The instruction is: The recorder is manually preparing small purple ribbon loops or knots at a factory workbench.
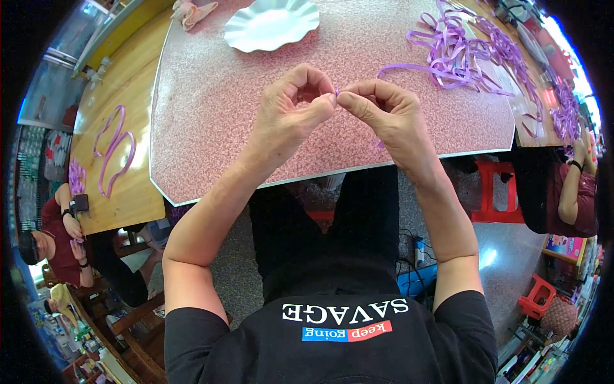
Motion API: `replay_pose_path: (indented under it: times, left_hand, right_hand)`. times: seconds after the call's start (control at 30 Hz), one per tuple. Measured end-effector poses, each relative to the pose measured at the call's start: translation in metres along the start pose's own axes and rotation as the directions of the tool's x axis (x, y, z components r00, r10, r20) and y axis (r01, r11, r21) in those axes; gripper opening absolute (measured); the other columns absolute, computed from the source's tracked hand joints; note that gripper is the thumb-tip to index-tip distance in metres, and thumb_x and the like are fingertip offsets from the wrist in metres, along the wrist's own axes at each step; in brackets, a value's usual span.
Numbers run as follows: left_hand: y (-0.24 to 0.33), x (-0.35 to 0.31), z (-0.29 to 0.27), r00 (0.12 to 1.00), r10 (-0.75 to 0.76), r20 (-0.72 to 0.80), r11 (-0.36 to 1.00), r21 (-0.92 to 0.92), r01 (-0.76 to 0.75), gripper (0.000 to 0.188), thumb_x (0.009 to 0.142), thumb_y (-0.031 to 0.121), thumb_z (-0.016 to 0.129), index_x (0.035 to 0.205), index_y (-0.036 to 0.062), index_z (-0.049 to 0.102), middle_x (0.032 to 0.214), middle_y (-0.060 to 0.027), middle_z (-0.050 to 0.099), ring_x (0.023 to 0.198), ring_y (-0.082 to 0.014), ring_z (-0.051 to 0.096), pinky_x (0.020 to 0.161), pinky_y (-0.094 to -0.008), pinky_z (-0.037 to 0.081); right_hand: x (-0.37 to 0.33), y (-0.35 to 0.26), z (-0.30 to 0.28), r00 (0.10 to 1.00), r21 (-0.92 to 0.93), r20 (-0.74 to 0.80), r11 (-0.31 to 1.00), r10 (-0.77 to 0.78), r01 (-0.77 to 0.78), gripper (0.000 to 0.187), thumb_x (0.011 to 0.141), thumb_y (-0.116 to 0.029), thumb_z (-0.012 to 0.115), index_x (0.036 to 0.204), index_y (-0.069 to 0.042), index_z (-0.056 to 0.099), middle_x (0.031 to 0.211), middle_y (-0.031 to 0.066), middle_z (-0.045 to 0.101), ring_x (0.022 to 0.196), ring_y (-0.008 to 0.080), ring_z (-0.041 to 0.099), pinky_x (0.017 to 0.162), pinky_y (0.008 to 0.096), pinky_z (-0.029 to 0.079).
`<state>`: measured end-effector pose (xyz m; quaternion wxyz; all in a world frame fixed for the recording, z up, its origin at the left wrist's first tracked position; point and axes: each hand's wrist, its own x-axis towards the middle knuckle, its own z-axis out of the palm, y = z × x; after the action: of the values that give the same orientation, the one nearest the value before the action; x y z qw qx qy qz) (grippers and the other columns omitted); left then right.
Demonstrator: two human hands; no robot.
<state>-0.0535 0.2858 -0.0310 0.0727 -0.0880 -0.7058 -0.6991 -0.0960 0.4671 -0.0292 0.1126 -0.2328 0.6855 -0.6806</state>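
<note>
The room is being cut off on all sides by a dark round rim, so the shelves (38,160) far to the left of the hands are being shown bent, and their small goods are being left hard to make out. Below the hands, the grey floor (235,262) is being mostly covered by the body. Under both hands, a pink speckled table (211,128) with a white edge is being seen; farther left, a wooden table (115,205) is being crossed by a looped purple strip (132,150). On the black shirt (332,358), below the hands, white letters and a red-and-blue printed strip are being seen upside down. Two co-workers, one far left (57,265) and one far right (581,208), are being partly hidden by the rim. Beyond the right hand, a heap of purple ribbons (454,51) is being spread, its separate lengths being hard to follow. Beyond the left hand, a white wavy plate (272,25) is being shown with its far rim cut off. The left hand (288,109) and the right hand (395,118) are being held tip to tip, thumb and forefinger closed in each. Between them a piece of purple ribbon (337,91) is being pinched, almost wholly hidden by the fingertips.
</note>
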Motion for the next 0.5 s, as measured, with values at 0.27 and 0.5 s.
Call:
replay_pose_path:
  times: [0.27, 0.5]
  left_hand:
    - [0.000, -0.001, 0.002, 0.999, 0.040, 0.007, 0.992, 0.116, -0.041, 0.007, 0.085, 0.009, 0.064, 0.090, 0.0053, 0.060, 0.083, 0.0004, 0.059, 0.083, -0.0086, 0.057, 0.078, -0.0266, 0.048]
    - [-0.003, -0.001, 0.000, 0.999, 0.002, 0.048, 0.986, -0.165, 0.006, 0.006, 0.086, 0.007, 0.062, 0.091, 0.0060, 0.059, 0.089, -0.0014, 0.060, 0.083, -0.0079, 0.055, 0.077, -0.0257, 0.047]
  right_hand:
    - [0.000, -0.011, -0.006, 0.992, -0.014, 0.060, 0.993, 0.115, -0.115, 0.023, 0.091, -0.023, 0.069, 0.102, -0.002, 0.070, 0.073, -0.0057, 0.058, 0.058, -0.0009, 0.042, 0.049, 0.0165, 0.032]
    - [0.000, -0.010, -0.003, 0.986, 0.026, 0.071, 0.988, 0.153, -0.155, 0.021, 0.092, -0.022, 0.068, 0.101, -0.003, 0.070, 0.068, -0.0075, 0.053, 0.051, -0.0012, 0.037, 0.045, 0.0163, 0.025]
